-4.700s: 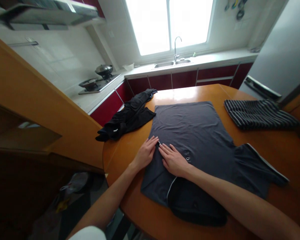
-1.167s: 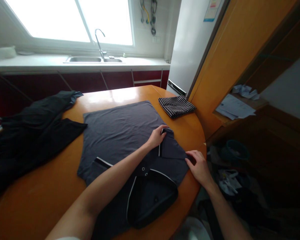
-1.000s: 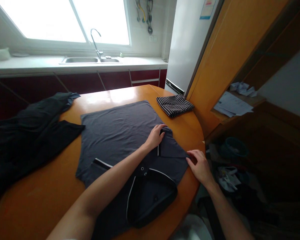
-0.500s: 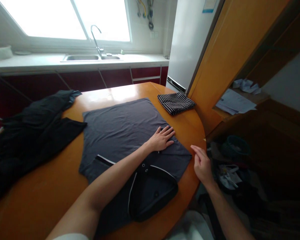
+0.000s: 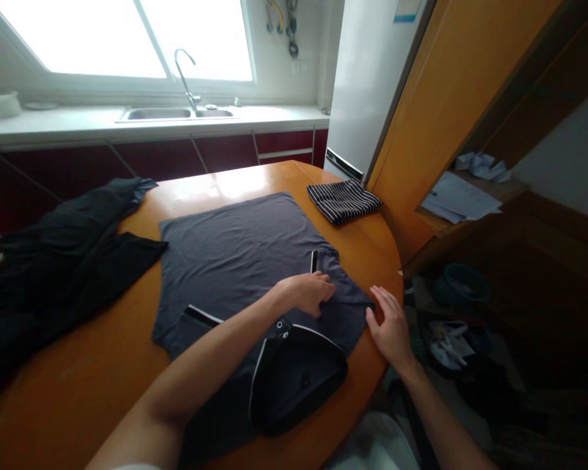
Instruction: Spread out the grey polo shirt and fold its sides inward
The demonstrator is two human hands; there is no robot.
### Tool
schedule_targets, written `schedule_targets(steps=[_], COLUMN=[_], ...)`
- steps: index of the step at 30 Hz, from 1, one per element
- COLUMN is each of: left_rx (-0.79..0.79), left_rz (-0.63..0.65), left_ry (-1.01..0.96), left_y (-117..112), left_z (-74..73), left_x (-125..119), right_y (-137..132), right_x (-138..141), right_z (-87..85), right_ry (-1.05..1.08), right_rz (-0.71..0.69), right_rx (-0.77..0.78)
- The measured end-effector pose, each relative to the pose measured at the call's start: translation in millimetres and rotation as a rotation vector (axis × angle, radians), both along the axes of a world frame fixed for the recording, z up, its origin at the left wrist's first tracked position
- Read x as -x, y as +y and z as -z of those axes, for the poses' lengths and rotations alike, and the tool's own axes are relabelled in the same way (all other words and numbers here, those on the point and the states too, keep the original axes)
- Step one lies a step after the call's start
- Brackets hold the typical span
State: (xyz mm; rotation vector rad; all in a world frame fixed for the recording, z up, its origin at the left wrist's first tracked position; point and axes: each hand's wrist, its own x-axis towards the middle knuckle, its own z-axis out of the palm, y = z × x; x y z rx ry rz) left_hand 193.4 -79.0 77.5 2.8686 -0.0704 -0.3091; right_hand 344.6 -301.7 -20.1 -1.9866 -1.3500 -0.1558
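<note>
A dark grey polo shirt (image 5: 235, 248) lies flat on the round wooden table (image 5: 93, 365), collar toward me, both sleeves folded in over the body. My left hand (image 5: 308, 292) rests on the folded right sleeve near the placket, fingers curled and pinching the cloth. My right hand (image 5: 391, 326) lies open at the shirt's right edge by the table rim, fingertips touching the fabric. The black collar (image 5: 298, 375) with white piping sits near the table's front edge.
A heap of black garments (image 5: 63, 248) lies at the table's left. A folded striped cloth (image 5: 343, 200) sits at the far right. Beyond are a counter with a sink (image 5: 176, 113), a fridge (image 5: 367, 78) and a wooden shelf with papers (image 5: 458, 196).
My left hand slid back from the sleeve's far end toward the placket and curled its fingers. My right hand moved in to the shirt's right edge. Earlier I worked the left sleeve.
</note>
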Motion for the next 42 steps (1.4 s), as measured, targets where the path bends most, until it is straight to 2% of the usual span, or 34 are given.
schedule_targets(steps=[6, 12, 20, 23, 25, 28, 32, 34, 36, 39, 42], left_rx=[-0.003, 0.159, 0.241, 0.200, 0.123, 0.035, -0.046, -0.061, -0.067, -0.071, -0.079], left_rz=[-0.046, 0.017, -0.050, -0.038, -0.040, -0.138, -0.269, -0.309, -0.331, -0.350, -0.357], left_ry=[-0.042, -0.182, -0.043, -0.079, -0.230, -0.432, -0.357, -0.336, -0.345, -0.354, -0.366], left_y=[-1, 12, 17, 11, 8, 11, 27, 32, 34, 32, 31], left_z=[11.6, 8.8, 6.1, 2.4, 3.3, 20.1, 58.5, 71.1, 76.0, 74.8, 73.0], left_x=[-2, -3, 0, -4, -9, -16, -19, -19, -20, -21, -20], right_y=[0, 0, 0, 0, -1, -5, -12, -12, -4, 18, 42], right_x=[0, 0, -1, -1, 0, 2, 3, 3, 2, 6, 14], right_z=[-1.2, -1.9, -0.5, -2.1, -5.4, -10.6, -13.1, -14.5, -18.0, -26.5, -31.9], right_ry=[0.018, 0.021, 0.015, -0.008, -0.037, -0.075, -0.075, -0.054, -0.031, -0.032, -0.079], right_rz=[0.007, 0.008, -0.010, -0.039, -0.085, -0.164, -0.197, -0.193, -0.185, -0.210, -0.276], right_rx=[-0.002, 0.010, 0.028, 0.061, 0.111, 0.207, 0.257, 0.242, 0.208, 0.170, 0.225])
